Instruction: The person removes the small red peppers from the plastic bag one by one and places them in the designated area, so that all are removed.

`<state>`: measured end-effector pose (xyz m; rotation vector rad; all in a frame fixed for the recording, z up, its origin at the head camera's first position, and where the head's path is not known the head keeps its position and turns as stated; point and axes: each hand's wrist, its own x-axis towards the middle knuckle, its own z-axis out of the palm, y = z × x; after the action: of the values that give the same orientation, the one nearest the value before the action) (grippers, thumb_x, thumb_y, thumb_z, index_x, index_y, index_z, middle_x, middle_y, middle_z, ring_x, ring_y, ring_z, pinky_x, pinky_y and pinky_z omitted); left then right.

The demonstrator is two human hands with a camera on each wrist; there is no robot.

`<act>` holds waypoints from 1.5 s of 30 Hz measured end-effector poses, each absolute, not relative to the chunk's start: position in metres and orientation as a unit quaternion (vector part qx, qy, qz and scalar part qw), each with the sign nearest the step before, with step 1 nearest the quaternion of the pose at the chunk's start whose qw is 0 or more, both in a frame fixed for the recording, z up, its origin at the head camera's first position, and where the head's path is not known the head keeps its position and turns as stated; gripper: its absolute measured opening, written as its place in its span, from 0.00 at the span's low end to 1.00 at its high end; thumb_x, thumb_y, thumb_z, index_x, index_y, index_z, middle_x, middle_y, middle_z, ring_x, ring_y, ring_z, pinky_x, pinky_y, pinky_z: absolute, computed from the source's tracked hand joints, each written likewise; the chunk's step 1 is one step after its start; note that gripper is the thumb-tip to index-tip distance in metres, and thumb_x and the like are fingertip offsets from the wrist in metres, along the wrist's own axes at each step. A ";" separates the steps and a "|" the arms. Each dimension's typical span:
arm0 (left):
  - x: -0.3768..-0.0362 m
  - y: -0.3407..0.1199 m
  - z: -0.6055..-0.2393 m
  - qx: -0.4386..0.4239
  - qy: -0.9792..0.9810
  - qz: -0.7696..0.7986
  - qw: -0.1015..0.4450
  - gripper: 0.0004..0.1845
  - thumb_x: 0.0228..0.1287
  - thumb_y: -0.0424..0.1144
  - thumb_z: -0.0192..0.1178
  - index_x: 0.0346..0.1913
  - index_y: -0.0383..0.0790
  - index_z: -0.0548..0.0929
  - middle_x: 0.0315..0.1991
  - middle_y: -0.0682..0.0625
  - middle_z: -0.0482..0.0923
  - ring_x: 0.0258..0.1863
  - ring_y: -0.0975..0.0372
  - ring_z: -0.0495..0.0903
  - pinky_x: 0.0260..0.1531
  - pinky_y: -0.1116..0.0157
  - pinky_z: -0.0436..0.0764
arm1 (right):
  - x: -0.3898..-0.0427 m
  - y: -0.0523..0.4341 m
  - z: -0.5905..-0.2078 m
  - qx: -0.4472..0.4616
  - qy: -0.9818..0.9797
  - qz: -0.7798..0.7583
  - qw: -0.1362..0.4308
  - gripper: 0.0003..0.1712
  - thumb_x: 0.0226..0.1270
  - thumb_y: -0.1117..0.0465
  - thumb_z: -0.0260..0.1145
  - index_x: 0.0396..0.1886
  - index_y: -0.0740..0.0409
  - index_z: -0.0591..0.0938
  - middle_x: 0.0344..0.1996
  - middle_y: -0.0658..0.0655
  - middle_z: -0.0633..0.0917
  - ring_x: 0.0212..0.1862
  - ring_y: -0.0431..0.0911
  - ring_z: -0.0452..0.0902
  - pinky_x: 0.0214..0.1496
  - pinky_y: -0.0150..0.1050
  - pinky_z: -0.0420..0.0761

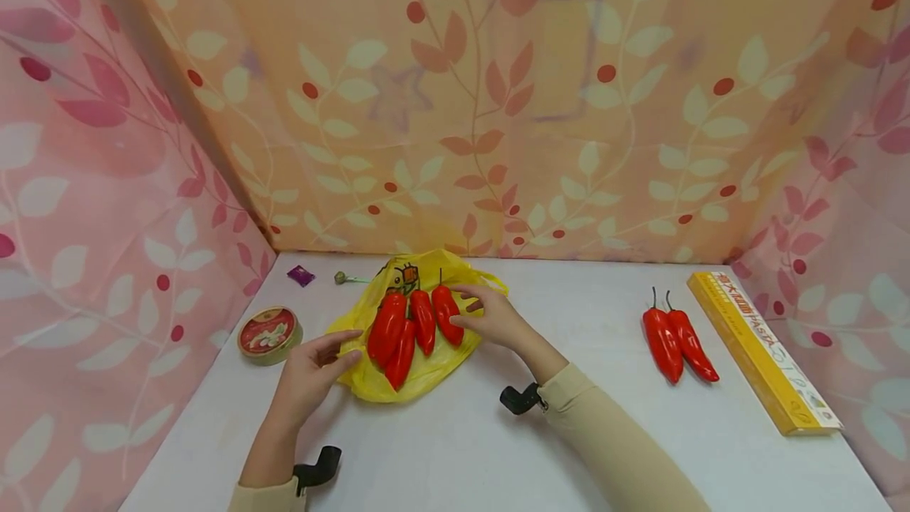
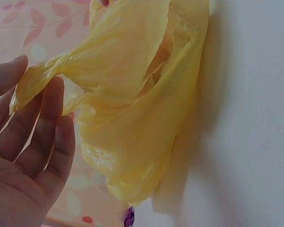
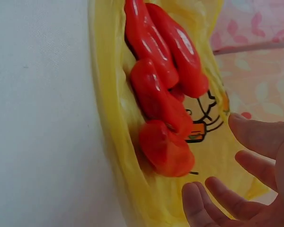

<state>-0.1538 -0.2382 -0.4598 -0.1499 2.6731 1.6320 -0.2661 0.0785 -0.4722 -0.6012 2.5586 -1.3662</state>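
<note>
White table [image 1: 455,449], floral curtain backdrop | centre: four glossy red peppers [image 1: 412,326] on crumpled yellow plastic bag [image 1: 426,374] | left hand [image 1: 309,374] open, fingertips touching bag edge | right hand [image 1: 490,318] open beside peppers

A white table [image 1: 462,449] stood enclosed on three sides by hanging cloth. The back cloth [image 1: 498,101] was orange with pale and red leaves and red berries; the side cloths [image 1: 92,204] were pink with the same leaf print. Soft, even light fell on the tabletop, with faint shadows.
</note>
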 end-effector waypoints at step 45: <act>-0.152 -0.239 -0.454 -0.047 0.857 0.513 0.004 0.24 0.64 0.53 0.69 0.60 0.50 0.85 0.65 0.47 0.78 0.61 0.52 0.77 0.53 0.72 0.80 | -0.232 0.090 -0.471 -0.134 0.867 -0.449 0.169 0.43 0.63 0.57 0.69 0.77 0.47 0.65 0.57 0.60 0.80 0.53 0.52 0.77 0.45 0.44 0.87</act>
<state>-0.1524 -0.2390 -0.4544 -0.1463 2.6855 1.6088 -0.2319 0.0900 -0.4710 -0.3816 2.4654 -1.2765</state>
